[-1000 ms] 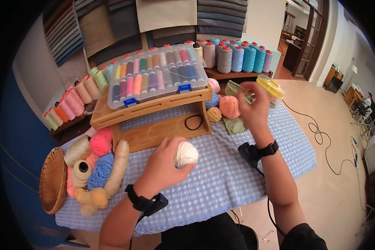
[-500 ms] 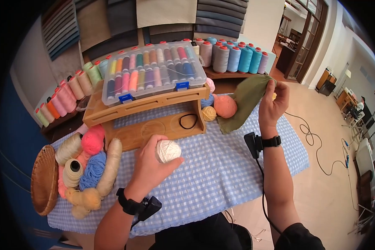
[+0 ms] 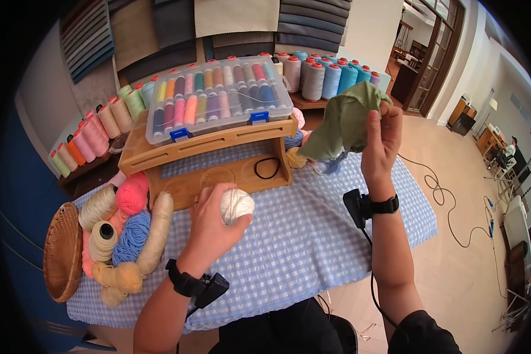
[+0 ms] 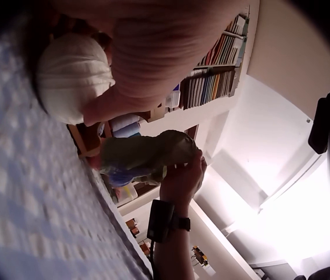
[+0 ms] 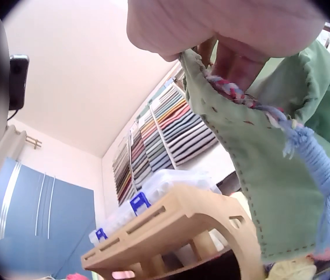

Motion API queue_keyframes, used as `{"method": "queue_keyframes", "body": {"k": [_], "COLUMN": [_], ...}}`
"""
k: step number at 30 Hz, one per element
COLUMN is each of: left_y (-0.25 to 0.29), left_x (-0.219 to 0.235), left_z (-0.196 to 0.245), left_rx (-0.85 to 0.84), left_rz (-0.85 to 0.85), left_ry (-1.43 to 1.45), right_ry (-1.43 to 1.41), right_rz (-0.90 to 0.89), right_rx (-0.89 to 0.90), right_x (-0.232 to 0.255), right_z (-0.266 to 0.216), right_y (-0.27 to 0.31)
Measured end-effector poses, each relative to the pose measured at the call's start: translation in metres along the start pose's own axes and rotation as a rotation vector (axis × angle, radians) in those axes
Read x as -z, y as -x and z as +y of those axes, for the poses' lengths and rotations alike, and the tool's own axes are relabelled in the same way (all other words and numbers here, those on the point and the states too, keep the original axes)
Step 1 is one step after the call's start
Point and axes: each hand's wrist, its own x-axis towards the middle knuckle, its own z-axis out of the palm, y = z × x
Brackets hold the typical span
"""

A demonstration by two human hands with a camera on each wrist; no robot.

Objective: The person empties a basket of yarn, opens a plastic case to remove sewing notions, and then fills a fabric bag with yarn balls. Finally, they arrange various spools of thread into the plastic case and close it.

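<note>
My left hand (image 3: 209,230) holds a white ball of yarn (image 3: 238,206) low over the checked cloth, thumb on its near side and fingers behind it. Up at the right, my right hand (image 3: 382,147) pinches a piece of green fabric (image 3: 343,124) by its upper edge, and the rest hangs down to the left. Stitches run along the fabric's border in the right wrist view. A braided multicolour cord (image 5: 232,89) lies at its edge by my fingers, ending in a light blue tassel (image 5: 325,169).
A wooden stand (image 3: 218,144) carries a clear case of thread spools (image 3: 215,100); a black loop (image 3: 266,169) lies on its lower shelf. Skeins and yarn balls (image 3: 133,236) lie at left beside a wicker basket (image 3: 63,252). Cones of thread (image 3: 331,78) line the back.
My right hand has picked up the green fabric from the right of the table and raised it, bringing its tassel into view. My left hand with the white yarn ball has shifted slightly left.
</note>
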Motion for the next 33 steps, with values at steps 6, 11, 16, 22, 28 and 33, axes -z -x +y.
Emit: {"method": "queue_keyframes", "body": {"k": [6, 11, 16, 22, 28, 33], "left_y": [-0.001, -0.001, -0.002, -0.001, 0.000, 0.000], "left_x": [-0.002, -0.003, -0.004, -0.002, -0.002, -0.002], "left_z": [-0.006, -0.007, -0.008, -0.003, -0.004, -0.006], "left_rx": [-0.013, -0.014, -0.005, 0.017, -0.002, 0.034], "left_rz": [0.015, 0.012, 0.007, -0.002, -0.027, -0.070], "left_ry": [0.052, 0.046, 0.063, 0.096, 0.076, 0.112], "right_ry": [-0.378, -0.375, 0.010, 0.139, 0.151, 0.210], "right_rz": [0.135, 0.316, 0.515, 0.433, 0.477, 0.362], "right_rx": [-0.160, -0.137, -0.006, -0.019, -0.038, -0.076], "right_x": [0.008, 0.016, 0.014, 0.006, -0.001, -0.005], "right_z": [-0.012, -0.014, -0.014, 0.007, 0.004, 0.006], "right_y": [-0.011, -0.017, -0.015, -0.008, -0.007, 0.000]}}
